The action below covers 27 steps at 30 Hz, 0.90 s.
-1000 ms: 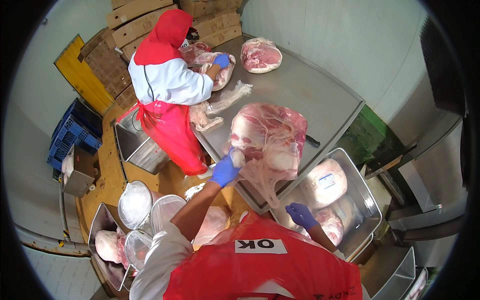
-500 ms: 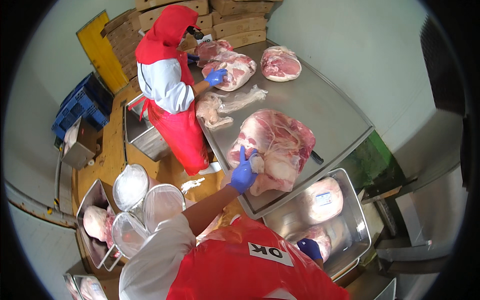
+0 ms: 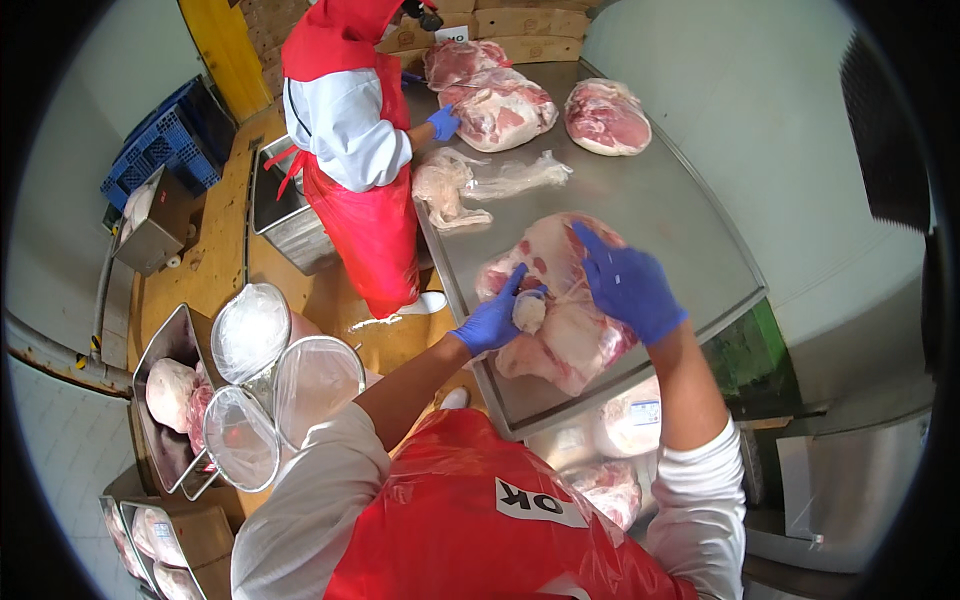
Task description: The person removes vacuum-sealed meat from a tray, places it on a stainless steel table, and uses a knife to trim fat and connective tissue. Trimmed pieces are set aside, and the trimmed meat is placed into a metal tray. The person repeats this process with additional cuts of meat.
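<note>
A large raw pork leg (image 3: 560, 345), pink with white fat, lies on the metal table in front of me. My left hand (image 3: 488, 322), in a blue glove, grips its left side beside a pale round bone end (image 3: 529, 312). Over the upper right part of the meat is my right hand (image 3: 632, 287), also gloved, its fingers stretched out and slightly blurred. The black-handled knife seen before on the table's right is hidden now behind my right hand or arm.
Across the metal table (image 3: 690, 235), a co-worker in a red apron (image 3: 360, 240) handles more meat (image 3: 495, 110). Crumpled clear plastic (image 3: 450, 185) lies between us. A metal bin (image 3: 570, 445) with meat stands below the near edge. Plastic-lined round holders (image 3: 320, 390) are at my left.
My right hand has come up from the metal bin onto the pork leg. The left hand stays at its left side. The co-worker's hand has shifted toward the left edge of their meat.
</note>
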Each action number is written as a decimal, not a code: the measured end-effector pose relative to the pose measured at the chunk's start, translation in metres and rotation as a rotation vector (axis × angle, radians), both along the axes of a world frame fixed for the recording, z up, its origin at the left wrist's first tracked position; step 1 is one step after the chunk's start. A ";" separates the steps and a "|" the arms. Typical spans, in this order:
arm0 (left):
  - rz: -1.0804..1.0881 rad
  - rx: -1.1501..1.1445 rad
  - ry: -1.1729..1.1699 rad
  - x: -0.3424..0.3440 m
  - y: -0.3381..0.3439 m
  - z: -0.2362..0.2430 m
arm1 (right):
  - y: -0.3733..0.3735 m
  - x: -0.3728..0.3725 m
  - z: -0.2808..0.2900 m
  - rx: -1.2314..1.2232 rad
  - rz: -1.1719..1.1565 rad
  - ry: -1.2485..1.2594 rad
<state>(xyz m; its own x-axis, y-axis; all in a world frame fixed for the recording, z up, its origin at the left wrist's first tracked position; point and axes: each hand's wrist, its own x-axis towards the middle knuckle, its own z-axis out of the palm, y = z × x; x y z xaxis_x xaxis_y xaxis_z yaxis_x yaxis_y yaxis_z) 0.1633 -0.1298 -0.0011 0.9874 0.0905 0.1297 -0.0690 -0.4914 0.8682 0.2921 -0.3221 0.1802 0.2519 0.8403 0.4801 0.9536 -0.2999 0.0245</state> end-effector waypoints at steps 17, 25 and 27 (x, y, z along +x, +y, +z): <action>-0.359 -0.121 -0.069 0.061 0.101 -0.043 | 0.355 0.193 -0.039 -0.375 0.000 -0.038; -0.443 -0.220 -0.073 0.081 0.114 -0.045 | 0.336 0.198 -0.077 0.200 -0.079 -0.056; -0.421 -0.288 -0.108 0.085 0.115 -0.048 | 0.296 0.203 -0.075 0.122 -0.102 -0.039</action>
